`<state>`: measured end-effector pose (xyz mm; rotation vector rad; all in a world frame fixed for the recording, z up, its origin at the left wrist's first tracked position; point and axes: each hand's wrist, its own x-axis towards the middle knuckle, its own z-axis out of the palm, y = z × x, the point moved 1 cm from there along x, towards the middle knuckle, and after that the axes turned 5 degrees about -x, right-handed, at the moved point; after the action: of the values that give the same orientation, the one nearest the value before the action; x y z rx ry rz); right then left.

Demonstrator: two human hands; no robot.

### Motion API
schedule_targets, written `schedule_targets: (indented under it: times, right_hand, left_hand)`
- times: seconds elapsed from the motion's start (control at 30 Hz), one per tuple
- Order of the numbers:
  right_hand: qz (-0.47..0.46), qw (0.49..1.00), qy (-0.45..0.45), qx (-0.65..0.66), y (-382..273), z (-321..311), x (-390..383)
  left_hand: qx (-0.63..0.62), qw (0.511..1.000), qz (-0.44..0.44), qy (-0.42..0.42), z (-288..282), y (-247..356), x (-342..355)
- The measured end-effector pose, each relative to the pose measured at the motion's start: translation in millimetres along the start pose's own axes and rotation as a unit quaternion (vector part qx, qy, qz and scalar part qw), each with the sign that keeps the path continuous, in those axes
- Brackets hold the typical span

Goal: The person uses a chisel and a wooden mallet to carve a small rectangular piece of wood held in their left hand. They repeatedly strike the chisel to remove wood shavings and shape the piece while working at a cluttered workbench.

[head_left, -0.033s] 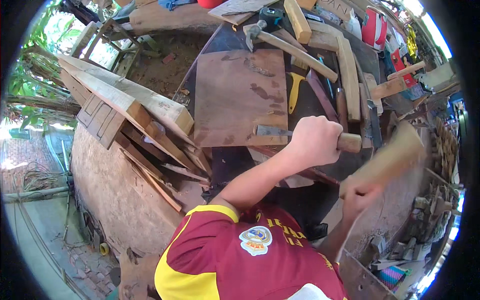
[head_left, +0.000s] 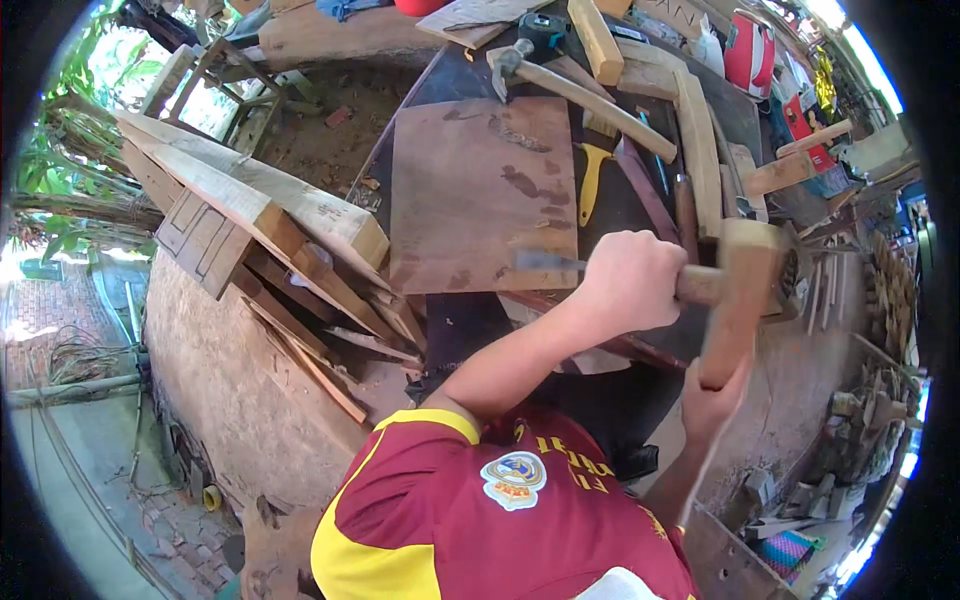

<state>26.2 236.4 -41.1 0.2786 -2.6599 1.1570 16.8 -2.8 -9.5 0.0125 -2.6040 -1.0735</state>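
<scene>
My left hand (head_left: 633,280) is closed round a chisel, whose blurred steel blade (head_left: 542,260) lies over a flat brown board (head_left: 460,190) on the dark bench. My right hand (head_left: 712,400) grips a thick wooden striking block (head_left: 740,300), held upright at the butt of the chisel's handle; the block is smeared by motion, so whether it touches is unclear. Just beyond are a claw hammer (head_left: 600,102), a yellow-handled scraper or brush (head_left: 590,190) and several wooden pieces (head_left: 705,150).
Long planks (head_left: 250,200) lean at the bench's left side. A tape measure (head_left: 540,35), a red-and-white bag (head_left: 750,55) and more timber lie at the back. A wooden frame (head_left: 215,90) stands beyond the left edge; scrap wood (head_left: 865,430) is piled at the right.
My right hand and the wooden block have swung left, bringing the block from a slant to upright against or beside the chisel's handle end. My left hand has barely moved.
</scene>
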Motion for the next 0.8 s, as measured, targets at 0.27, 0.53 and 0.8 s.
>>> schedule_targets:
  times: [0.27,0.53,0.8]
  right_hand:
    - [0.027,0.992,0.078,0.098,14.4,-15.4,6.6]
    - [0.059,0.992,0.047,0.103,32.1,-10.7,-2.9]
    - [0.069,0.986,0.059,0.137,36.0,-13.4,-2.6]
  left_hand:
    - [0.051,0.998,-0.02,-0.034,-9.5,-22.5,-7.6]
    - [-0.017,0.999,0.027,-0.036,9.9,7.7,0.1]
    - [-0.029,0.999,0.02,0.004,5.8,8.4,15.9]
